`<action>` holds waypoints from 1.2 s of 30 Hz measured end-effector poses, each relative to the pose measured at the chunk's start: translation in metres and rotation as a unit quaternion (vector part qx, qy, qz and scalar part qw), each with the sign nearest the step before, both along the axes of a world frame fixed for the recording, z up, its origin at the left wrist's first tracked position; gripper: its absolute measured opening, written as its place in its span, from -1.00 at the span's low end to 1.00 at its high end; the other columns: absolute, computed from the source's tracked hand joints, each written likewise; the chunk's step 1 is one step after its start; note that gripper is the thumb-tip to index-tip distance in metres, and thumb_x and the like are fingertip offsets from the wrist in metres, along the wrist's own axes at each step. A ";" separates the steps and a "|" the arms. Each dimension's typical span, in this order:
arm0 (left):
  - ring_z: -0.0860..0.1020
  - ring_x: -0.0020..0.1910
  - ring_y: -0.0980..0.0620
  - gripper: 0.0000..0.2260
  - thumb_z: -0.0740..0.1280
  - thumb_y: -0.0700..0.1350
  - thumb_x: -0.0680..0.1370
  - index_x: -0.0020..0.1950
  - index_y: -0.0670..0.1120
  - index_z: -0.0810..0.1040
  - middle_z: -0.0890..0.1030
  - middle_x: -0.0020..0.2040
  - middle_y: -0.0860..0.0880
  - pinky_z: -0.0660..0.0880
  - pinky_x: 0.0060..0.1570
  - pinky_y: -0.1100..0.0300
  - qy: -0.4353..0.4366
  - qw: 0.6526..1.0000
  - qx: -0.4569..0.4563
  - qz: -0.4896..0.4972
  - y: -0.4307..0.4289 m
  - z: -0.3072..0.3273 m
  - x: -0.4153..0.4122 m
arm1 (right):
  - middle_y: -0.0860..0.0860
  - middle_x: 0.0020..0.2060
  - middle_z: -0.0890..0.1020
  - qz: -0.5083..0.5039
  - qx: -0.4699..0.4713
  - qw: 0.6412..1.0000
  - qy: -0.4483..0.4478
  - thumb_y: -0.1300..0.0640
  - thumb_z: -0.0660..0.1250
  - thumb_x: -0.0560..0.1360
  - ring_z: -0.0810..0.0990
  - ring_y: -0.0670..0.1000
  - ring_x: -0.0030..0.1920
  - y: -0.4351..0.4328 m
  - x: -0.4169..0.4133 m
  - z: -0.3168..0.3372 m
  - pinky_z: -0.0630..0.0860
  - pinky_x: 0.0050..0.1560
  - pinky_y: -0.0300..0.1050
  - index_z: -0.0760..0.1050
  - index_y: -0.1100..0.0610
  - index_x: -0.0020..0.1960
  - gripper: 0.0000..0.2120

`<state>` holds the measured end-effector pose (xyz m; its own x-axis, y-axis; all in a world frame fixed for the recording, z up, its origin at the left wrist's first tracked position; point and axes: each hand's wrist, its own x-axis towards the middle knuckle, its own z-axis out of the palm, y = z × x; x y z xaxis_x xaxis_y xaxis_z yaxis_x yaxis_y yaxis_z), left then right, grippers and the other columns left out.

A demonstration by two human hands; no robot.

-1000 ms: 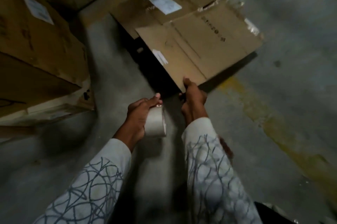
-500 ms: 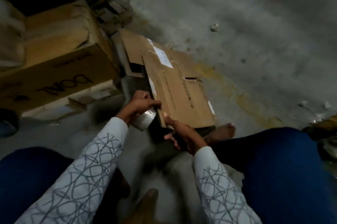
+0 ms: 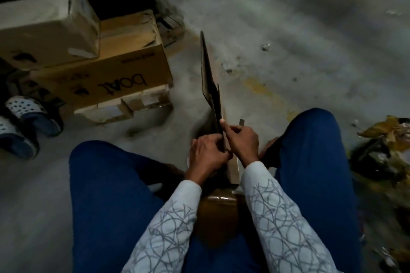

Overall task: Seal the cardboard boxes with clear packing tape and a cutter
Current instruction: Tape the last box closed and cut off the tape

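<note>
A flattened cardboard box (image 3: 209, 81) stands on its edge on the concrete floor between my knees, seen almost edge-on and running away from me. My left hand (image 3: 207, 154) curls round its near end from the left. From the right, my right hand (image 3: 243, 139) pinches the same end, thumb up along the edge. A small grey tip (image 3: 241, 121) sticks up behind my right fingers; I cannot tell what it is. The tape roll is hidden apart from a pale sliver by my left hand.
Stacked cardboard boxes, one printed "boat" (image 3: 104, 81), stand to the left, with a pair of sandals (image 3: 24, 117) beside them. A heap of rubbish (image 3: 381, 141) lies at the right. A brown object (image 3: 218, 208) sits between my thighs.
The view has dropped low, with my knees either side. The cardboard went from lying flat to standing on edge and came close. The tape roll in my left hand is no longer plainly seen.
</note>
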<state>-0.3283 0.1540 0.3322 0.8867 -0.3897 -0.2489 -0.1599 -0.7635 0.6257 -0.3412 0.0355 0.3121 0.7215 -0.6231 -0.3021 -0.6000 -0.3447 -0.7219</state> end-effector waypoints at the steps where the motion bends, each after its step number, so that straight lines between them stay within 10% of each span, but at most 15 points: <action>1: 0.61 -0.11 -0.03 -0.79 0.46 0.10 0.37 -0.09 0.02 0.62 0.66 -0.15 0.03 0.55 0.07 -0.05 0.008 1.000 -0.006 -0.011 0.001 0.001 -0.005 | 0.11 -0.08 0.73 0.013 -0.042 0.999 -0.013 -0.35 0.26 0.51 0.66 0.14 -0.02 0.003 -0.004 0.001 0.50 -0.05 -0.11 0.72 0.06 0.06 -0.48; 12: 0.50 -0.25 0.00 -0.53 0.45 0.35 0.38 -0.21 -0.04 0.48 0.55 -0.24 -0.03 0.41 -0.27 0.13 0.113 0.988 -0.024 0.103 0.017 -0.006 -0.010 | 0.18 -0.31 0.68 -0.010 -0.139 0.990 -0.008 0.06 0.34 0.49 0.65 0.17 -0.26 -0.015 -0.019 0.018 0.58 -0.17 -0.06 0.71 0.22 -0.18 -0.73; 17: 0.61 0.06 -0.16 -0.39 0.35 0.35 0.35 0.15 -0.11 0.65 0.66 0.10 -0.13 0.52 0.03 0.06 0.191 0.971 0.020 0.140 0.032 -0.027 0.015 | 0.16 -0.36 0.66 -0.047 -0.108 0.993 -0.021 0.07 0.36 0.48 0.64 0.14 -0.31 -0.012 -0.023 0.011 0.48 -0.24 -0.16 0.70 0.22 -0.23 -0.74; 25: 0.54 -0.03 -0.16 -0.82 0.22 0.02 0.56 -0.11 -0.05 0.52 0.61 0.04 -0.15 0.44 -0.04 0.06 0.168 0.979 0.069 0.096 0.023 -0.029 0.018 | 0.07 -0.29 0.62 0.037 -0.065 0.987 0.139 -0.13 0.47 0.44 0.63 0.07 -0.31 -0.008 -0.023 -0.004 0.52 -0.29 -0.17 0.57 0.16 -0.17 -0.66; 30: 0.55 0.12 -0.24 -0.78 0.27 0.00 0.56 0.04 -0.15 0.53 0.56 0.07 -0.21 0.45 0.07 0.03 0.161 0.973 0.014 0.165 0.033 -0.025 0.023 | 0.16 -0.30 0.64 0.054 -0.072 0.993 0.080 -0.05 0.37 0.51 0.65 0.16 -0.24 -0.014 -0.018 0.001 0.44 -0.26 -0.15 0.58 0.26 -0.22 -0.64; 36: 0.58 0.09 -0.26 -0.77 0.25 -0.01 0.58 -0.05 -0.15 0.57 0.63 0.07 -0.24 0.49 0.10 0.01 0.091 0.950 -0.082 0.288 0.054 -0.011 0.037 | 0.19 -0.27 0.63 -0.151 0.005 0.988 -0.018 -0.01 0.38 0.50 0.65 0.22 -0.16 -0.029 -0.024 0.008 0.49 -0.17 -0.06 0.55 0.25 -0.31 -0.64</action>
<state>-0.2908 0.2079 0.3215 0.9130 0.0999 -0.3955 0.3761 -0.5811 0.7217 -0.3655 0.0069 0.3205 0.5134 -0.8087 -0.2869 -0.6479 -0.1462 -0.7475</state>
